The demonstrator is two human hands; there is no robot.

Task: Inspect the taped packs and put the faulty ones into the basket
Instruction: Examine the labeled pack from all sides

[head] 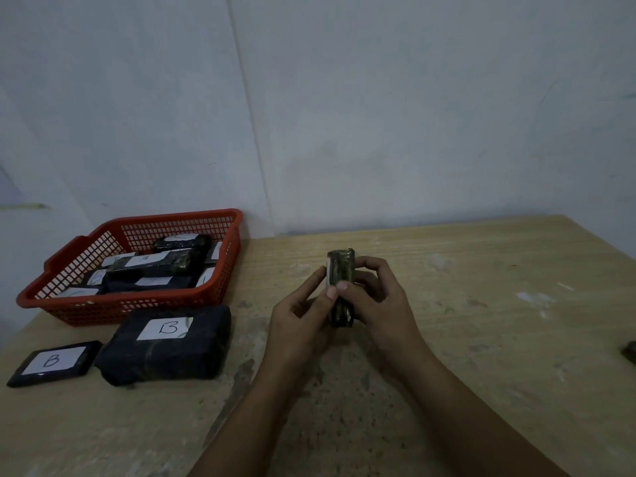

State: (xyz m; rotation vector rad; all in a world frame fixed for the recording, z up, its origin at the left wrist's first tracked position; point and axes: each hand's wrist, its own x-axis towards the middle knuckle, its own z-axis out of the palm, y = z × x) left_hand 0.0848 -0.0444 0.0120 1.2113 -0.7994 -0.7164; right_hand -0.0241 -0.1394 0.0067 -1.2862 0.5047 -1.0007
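A small dark taped pack [341,266] stands on edge above the middle of the wooden table, a white label showing on its left side. My left hand [303,311] pinches its left edge, and my right hand [375,294] grips it from the right with the thumb on its near face. At the far left sits the red mesh basket [137,306], holding several dark packs with white labels. In front of the basket lie a large dark pack marked B [168,342] and a flat small pack marked B [51,363].
The wooden table [481,321] is stained and scuffed. A dark object [630,352] shows partly at the right edge of view. A pale wall rises just behind the table and the basket.
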